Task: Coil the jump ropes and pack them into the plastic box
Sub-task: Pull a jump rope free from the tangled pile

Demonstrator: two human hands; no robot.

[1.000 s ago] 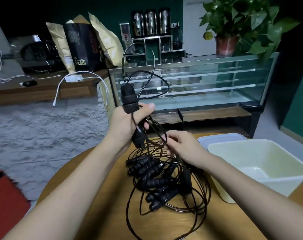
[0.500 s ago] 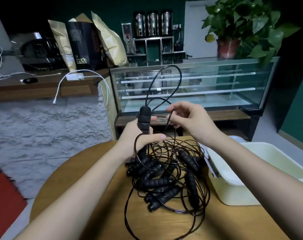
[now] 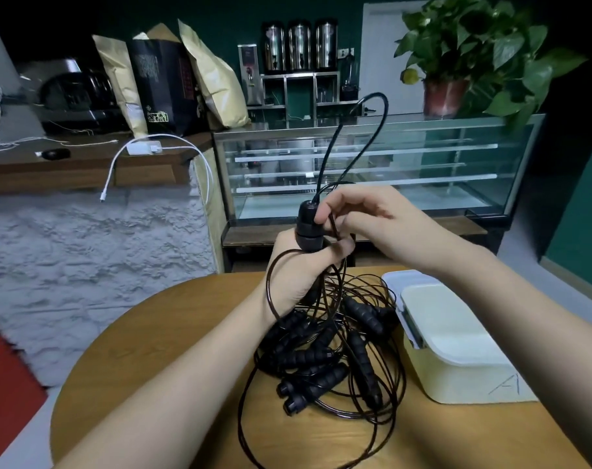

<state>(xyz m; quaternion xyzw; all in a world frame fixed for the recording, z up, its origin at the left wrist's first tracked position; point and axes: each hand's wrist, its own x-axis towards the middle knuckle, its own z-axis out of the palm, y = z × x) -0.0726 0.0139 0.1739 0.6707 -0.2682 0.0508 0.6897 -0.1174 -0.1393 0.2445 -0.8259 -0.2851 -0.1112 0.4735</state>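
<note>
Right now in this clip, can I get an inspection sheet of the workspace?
Surface: round wooden table, bare wood at left.
Job's things: tangled pile of black jump ropes at table centre; cream plastic box at right, pale lid beside it.
Clutter: nothing seen.
Hands: left hand grips an upright black rope handle; right hand pinches thin black cord beside that handle.
Cables: white charging cable hangs off the wooden shelf.
Surroundings: glass display case, potted green plant, three steel dispensers, kraft bags.
</note>
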